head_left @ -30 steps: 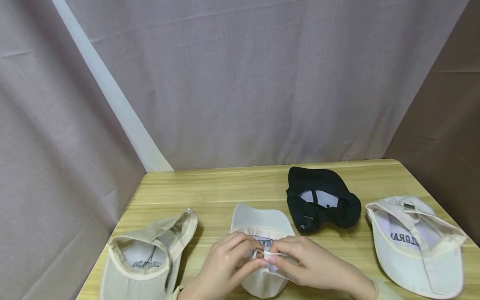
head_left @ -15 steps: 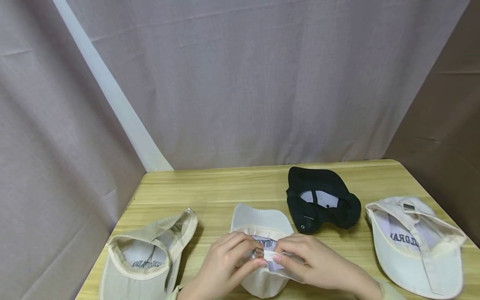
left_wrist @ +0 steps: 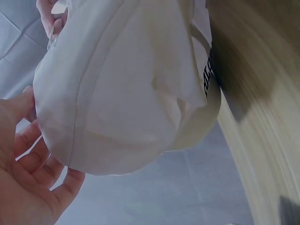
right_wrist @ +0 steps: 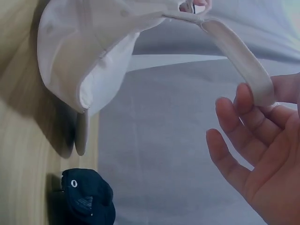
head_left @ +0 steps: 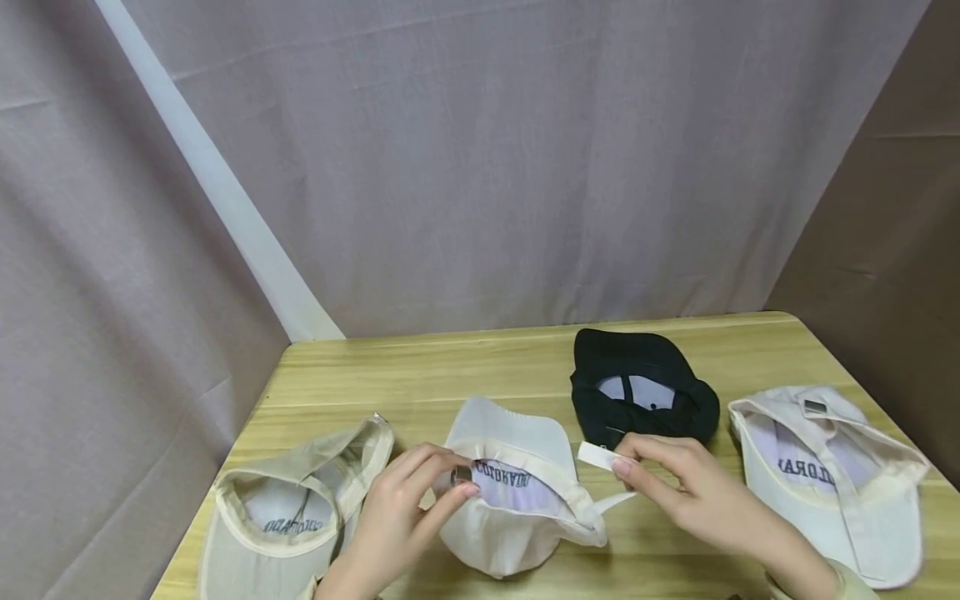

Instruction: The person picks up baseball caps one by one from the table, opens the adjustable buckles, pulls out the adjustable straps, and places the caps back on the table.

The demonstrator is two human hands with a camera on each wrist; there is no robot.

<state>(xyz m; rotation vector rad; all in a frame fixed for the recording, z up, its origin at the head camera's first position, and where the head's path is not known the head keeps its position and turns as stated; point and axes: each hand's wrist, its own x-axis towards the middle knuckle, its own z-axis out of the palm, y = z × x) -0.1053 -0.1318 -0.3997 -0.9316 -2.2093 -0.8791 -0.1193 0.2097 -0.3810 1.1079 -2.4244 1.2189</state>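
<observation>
A cream baseball cap [head_left: 502, 533] lies with its opening up and its brim pointing away, dark lettering showing inside. My left hand [head_left: 405, 504] pinches the metal buckle [head_left: 461, 475] at the back of the cap between thumb and fingers. In the left wrist view, the crown [left_wrist: 112, 93] hides part of my left hand [left_wrist: 33, 173]. My right hand [head_left: 690, 492] pinches the end of the cap's strap [head_left: 597, 455], held out to the right and apart from the buckle. The right wrist view shows the strap [right_wrist: 243, 61] curving from the cap to my right hand [right_wrist: 267, 145].
A beige cap [head_left: 270, 533] lies at the left of the wooden table [head_left: 420, 367]. Behind my right hand sits a black cap [head_left: 630, 358], and at the far right is another cream cap [head_left: 862, 533] with its strap loose. Grey curtains [head_left: 525, 167] hang behind.
My hands have moved apart, left hand leftward and right hand rightward. The strap has come away from the buckle, and the cap's opening shows more.
</observation>
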